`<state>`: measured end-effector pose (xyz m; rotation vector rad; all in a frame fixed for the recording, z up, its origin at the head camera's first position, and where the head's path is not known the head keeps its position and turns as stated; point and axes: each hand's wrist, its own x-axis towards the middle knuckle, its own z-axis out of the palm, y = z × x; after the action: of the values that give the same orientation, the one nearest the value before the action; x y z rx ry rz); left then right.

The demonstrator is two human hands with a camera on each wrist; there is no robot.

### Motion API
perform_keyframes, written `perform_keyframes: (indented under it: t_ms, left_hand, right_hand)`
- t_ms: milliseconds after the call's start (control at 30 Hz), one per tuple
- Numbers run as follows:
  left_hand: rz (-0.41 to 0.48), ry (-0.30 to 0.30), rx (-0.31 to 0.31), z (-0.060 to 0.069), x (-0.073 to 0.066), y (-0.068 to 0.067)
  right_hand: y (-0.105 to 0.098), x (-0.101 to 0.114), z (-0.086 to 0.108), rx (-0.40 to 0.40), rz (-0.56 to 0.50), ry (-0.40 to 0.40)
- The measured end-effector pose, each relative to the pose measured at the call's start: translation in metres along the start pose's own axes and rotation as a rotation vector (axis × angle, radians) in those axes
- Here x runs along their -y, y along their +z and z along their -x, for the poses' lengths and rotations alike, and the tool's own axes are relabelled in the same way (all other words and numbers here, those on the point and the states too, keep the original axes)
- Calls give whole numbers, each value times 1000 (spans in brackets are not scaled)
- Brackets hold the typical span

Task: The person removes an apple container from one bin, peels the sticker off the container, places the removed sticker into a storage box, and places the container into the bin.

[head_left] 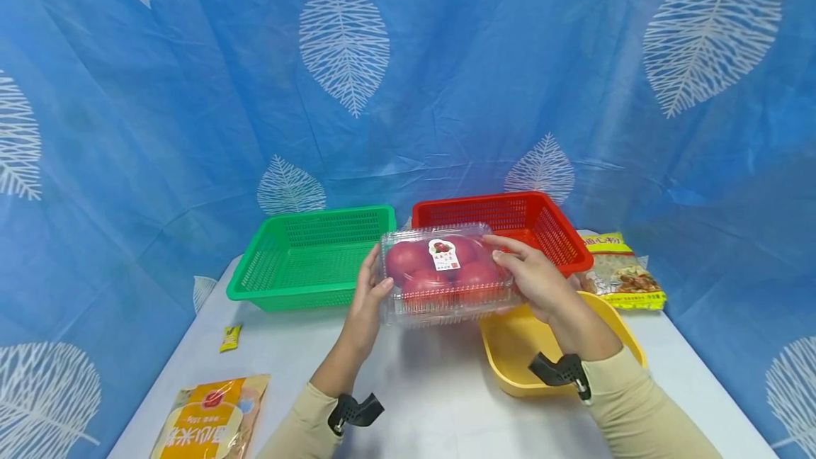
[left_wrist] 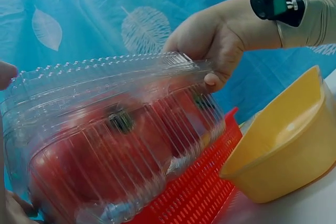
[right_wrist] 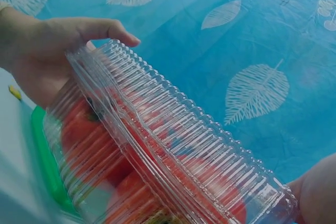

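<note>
A clear plastic clamshell box (head_left: 449, 310) is held up over the table between both hands. Inside are several red tomatoes (left_wrist: 100, 150), two with green stem ends visible from the left wrist. On its lid is a white label (head_left: 444, 255). My left hand (head_left: 366, 299) grips the box's left end, its thumb toward the front side. At the opposite end, my right hand (head_left: 542, 282) holds the right side, fingers over the upper edge. The right wrist view shows the left hand (right_wrist: 47, 56) around one end; part of the right hand (right_wrist: 317, 192) appears at the edge.
Behind the box stand a green basket (head_left: 299, 295) and a red basket (head_left: 503, 197). A yellow basin (head_left: 510, 346) sits under the right forearm, with a yellow-printed food bag (head_left: 625, 275) beyond it. At left lie a small yellow packet (head_left: 230, 338) and an orange bag (head_left: 210, 423).
</note>
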<state>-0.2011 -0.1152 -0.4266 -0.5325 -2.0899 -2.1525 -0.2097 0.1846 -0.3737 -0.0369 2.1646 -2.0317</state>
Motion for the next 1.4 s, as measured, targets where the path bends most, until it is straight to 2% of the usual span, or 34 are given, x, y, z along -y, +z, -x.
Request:
perform_keyframes:
  t_ms: [267,467,733,1133,1400]
  left_hand:
    - [-2,4,-1,2,-1,-1]
    - [46,37,12,4,-2,-3]
    - [58,72,42,9,-3,-5]
    - [-8,83,30,20,-3,-10]
    - [-13,84,32,26,-1,-11]
  right_hand:
    - [3,0,3,-8,13,-18]
    - [6,-2,5,6,8,-43]
    - [8,-6,10,21,-12,-38]
    - [14,-8,21,29,-16,-34]
    - [18,-10,27,18,-18,-38]
